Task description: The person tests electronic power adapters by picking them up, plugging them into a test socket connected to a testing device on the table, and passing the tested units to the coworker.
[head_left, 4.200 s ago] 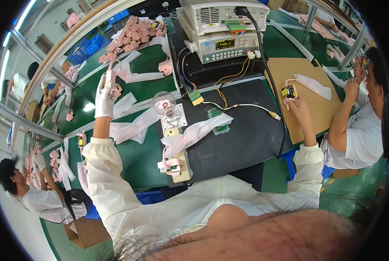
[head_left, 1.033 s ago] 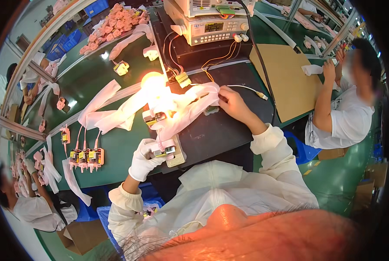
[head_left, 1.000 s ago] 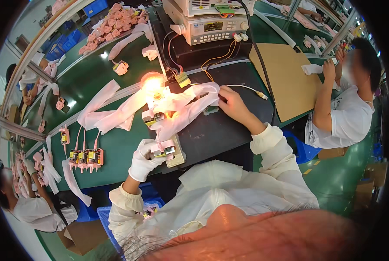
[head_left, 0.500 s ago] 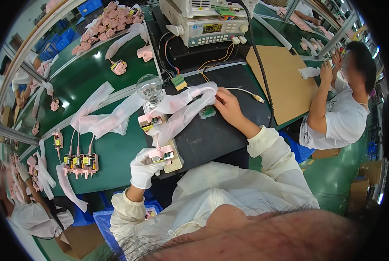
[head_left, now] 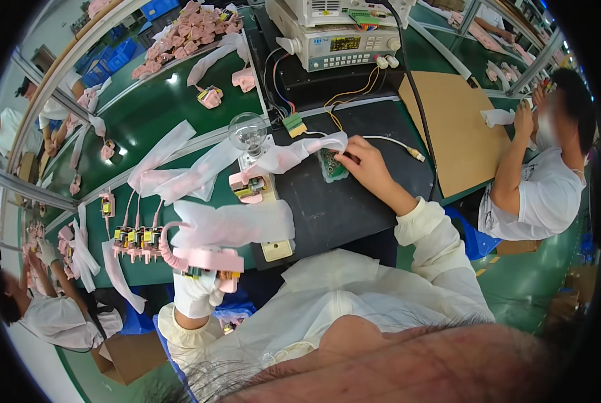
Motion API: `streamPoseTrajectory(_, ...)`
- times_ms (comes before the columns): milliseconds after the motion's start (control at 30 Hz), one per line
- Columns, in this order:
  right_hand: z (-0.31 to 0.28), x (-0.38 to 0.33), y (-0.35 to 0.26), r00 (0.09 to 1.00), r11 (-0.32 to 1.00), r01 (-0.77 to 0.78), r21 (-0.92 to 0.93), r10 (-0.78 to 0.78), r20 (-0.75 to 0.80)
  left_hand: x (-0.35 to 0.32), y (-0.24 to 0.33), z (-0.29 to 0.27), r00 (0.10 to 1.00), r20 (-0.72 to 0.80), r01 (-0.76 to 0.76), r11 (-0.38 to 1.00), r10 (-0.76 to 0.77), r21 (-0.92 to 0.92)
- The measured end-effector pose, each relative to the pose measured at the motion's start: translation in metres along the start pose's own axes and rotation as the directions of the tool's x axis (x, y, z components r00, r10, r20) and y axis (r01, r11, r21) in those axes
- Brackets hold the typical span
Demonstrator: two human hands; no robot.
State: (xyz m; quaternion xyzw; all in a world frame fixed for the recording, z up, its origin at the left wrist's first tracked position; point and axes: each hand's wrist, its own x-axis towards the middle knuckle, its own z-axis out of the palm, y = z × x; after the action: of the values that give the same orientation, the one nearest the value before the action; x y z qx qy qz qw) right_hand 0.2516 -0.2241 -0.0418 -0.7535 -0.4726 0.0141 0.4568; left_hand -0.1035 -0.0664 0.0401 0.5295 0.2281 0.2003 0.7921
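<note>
My gloved left hand (head_left: 196, 295) grips a pink power adapter (head_left: 213, 260) whose circuit board is exposed. It holds the adapter up at the table's near edge. The adapter's cable runs into a white film sleeve (head_left: 236, 223). My bare right hand (head_left: 369, 166) pinches the end of another white-sleeved cable (head_left: 304, 149), beside a small green circuit board (head_left: 330, 165); its fingers partly hide the cable's tip. This cable leads toward a second open pink adapter (head_left: 248, 185), seated on a pale socket base (head_left: 277, 250) below a clear glass bulb (head_left: 248, 133).
Behind stands a bench instrument (head_left: 351, 48) with wires and a green terminal block (head_left: 293, 125). Several pink adapters (head_left: 138, 242) with sleeved cables lie at left. A brown board (head_left: 451, 134) lies at right. Co-workers sit on both sides, one in a white shirt (head_left: 539, 191).
My left hand has lifted the near adapter off the socket base and drawn it left and toward me, its sleeved cable following. My right hand stays by the green board.
</note>
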Motion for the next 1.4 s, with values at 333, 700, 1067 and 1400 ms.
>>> streamPoseTrajectory(333,-0.004,-0.084,-0.118,0.964,0.818,-0.121,0.563,-0.039,0.263,0.019,0.002,0.066,0.985,-0.081,0.151,0.988,-0.15,0.009)
streamPoseTrajectory(700,0.025,-0.085,-0.118,0.998,0.58,-0.039,0.814,-0.023,0.065,0.054,0.002,0.11,0.92,0.173,0.273,0.893,-0.351,0.359)
streamPoseTrajectory(1067,-0.109,-0.143,0.005,0.988,-0.08,0.152,0.985,-0.018,-0.154,0.184,0.082,0.049,0.961,0.12,-0.269,0.738,0.25,0.619)
streamPoseTrajectory(1400,-0.253,-0.079,0.024,0.81,0.433,0.46,0.775,0.151,-0.566,0.389,0.002,-0.063,0.926,-0.024,-0.1,0.305,0.376,0.947)
